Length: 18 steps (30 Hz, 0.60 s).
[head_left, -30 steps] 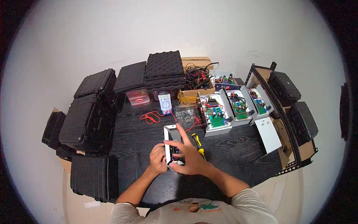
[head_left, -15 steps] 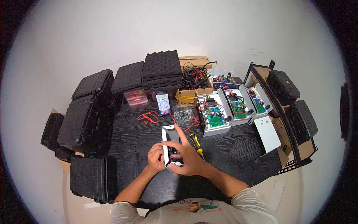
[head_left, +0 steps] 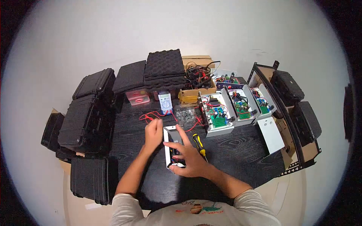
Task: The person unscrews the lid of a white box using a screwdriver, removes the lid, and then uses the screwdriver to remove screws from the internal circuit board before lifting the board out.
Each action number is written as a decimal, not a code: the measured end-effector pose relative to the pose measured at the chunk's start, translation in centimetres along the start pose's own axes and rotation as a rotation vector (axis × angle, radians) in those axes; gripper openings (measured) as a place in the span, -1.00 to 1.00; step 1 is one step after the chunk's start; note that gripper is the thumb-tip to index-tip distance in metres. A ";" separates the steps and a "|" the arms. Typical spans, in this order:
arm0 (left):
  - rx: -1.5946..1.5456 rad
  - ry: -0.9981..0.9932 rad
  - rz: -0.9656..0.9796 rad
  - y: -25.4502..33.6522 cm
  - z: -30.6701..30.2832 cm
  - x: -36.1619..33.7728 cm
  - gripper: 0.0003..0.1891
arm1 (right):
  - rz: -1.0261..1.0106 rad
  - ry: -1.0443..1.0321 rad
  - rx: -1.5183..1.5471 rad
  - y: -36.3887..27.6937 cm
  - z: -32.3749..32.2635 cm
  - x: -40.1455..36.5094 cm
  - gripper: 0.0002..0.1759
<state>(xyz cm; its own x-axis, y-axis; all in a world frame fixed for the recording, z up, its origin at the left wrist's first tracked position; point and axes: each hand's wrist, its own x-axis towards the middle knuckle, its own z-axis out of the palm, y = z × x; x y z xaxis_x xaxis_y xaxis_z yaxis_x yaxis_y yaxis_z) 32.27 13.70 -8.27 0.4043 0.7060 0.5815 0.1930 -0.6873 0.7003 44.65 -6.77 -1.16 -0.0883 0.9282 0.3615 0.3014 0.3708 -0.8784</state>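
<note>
Our hands are tending the open white box (head_left: 170,132) mid-surface (head_left: 233,150).
We are pinning it with our spread right hand (head_left: 190,160); our left hand (head_left: 153,132) is hovering beside it, loosely curled. Wiring exposed, uncovered.

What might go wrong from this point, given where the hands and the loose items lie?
1. Only the right hand rests on the open white box, fingers spread. The left hand is off it, so the box may slide or tip and strain its wires.
2. The left hand is close to the red leads; it might snag them and drag the multimeter.
3. The screwdriver lies right beside the right hand and could be knocked and roll.
</note>
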 end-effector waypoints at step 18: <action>-0.701 -0.602 -0.442 3.4 -6.4 -0.3 -0.56 | -0.152 -0.176 -0.296 2.9 -2.5 0.7 0.41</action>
<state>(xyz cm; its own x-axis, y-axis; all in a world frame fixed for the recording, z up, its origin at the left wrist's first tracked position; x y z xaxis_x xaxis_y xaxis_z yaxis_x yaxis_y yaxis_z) 27.12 12.22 -3.45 0.8431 0.5360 0.0437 -0.0547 0.0046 0.9985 47.83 -5.12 -2.72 -0.3067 0.8641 0.3991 0.5313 0.5033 -0.6815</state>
